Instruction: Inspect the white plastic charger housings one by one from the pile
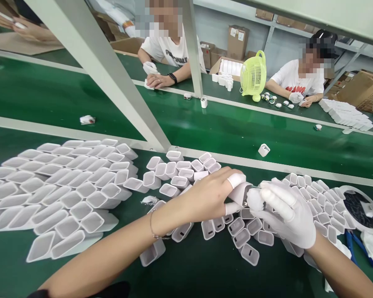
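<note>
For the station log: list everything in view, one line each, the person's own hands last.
shells in rows: many, white, lying on the left of the table
loose shells: many, white, centre and right, around the hands
held shell: one, white, between both hands
single shell: one, white, on the green belt
fan: one, yellow-green, beyond the belt
cardboard boxes: several, brown, on shelves behind
co-workers: two, white T-shirts, seated across the belt
blue-handled tool: one, right edge
left hand: bare, white fingertip covers, pinching the held shell
right hand: white glove, thumb against the held shell
</note>
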Demonstrator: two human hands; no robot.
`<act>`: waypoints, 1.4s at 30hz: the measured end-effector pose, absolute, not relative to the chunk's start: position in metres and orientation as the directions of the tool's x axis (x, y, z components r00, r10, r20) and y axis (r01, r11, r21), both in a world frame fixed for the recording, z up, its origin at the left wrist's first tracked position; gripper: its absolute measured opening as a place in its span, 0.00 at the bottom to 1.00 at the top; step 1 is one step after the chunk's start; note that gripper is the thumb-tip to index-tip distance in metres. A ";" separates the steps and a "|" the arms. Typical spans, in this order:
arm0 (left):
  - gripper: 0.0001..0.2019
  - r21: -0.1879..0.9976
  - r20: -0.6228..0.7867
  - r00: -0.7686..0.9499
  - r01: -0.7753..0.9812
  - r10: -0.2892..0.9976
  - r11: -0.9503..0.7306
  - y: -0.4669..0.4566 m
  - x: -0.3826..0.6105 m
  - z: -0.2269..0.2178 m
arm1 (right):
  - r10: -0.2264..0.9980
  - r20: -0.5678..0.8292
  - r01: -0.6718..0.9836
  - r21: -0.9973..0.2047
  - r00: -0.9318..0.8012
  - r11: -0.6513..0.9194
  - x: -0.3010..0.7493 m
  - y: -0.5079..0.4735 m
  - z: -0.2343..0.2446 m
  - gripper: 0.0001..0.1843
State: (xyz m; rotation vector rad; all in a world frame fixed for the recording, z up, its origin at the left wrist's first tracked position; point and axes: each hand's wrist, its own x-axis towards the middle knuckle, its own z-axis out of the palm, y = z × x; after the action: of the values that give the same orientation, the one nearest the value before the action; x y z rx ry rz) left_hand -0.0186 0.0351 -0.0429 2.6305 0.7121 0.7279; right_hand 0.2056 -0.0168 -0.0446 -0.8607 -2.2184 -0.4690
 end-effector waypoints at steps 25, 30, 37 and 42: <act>0.19 0.459 0.507 0.688 0.293 0.519 -0.839 0.020 -0.009 -0.049 | 0.907 -0.003 0.185 -0.979 -0.421 0.083 0.182 -0.015 -0.033 0.31; 0.24 0.489 0.520 0.667 0.279 0.533 -0.826 0.022 -0.008 -0.056 | 0.913 -0.071 0.035 -0.997 -0.403 -0.062 0.176 -0.011 -0.032 0.20; 0.21 0.446 0.508 0.710 0.268 0.488 -0.854 0.025 -0.010 -0.051 | 0.895 -0.109 0.086 -0.993 -0.433 -0.079 0.180 -0.009 -0.030 0.18; 0.19 0.399 0.470 0.741 0.307 0.480 -0.864 0.026 -0.007 -0.054 | 0.960 -0.076 0.226 -0.974 -0.271 -0.013 0.168 -0.006 -0.047 0.12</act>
State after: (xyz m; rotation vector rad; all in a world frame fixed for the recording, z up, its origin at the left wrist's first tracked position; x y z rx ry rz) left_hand -0.0070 0.0260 -0.0539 2.6471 0.6136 0.8330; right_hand 0.1682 -0.0058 -0.0467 -1.2629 -1.5676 1.3373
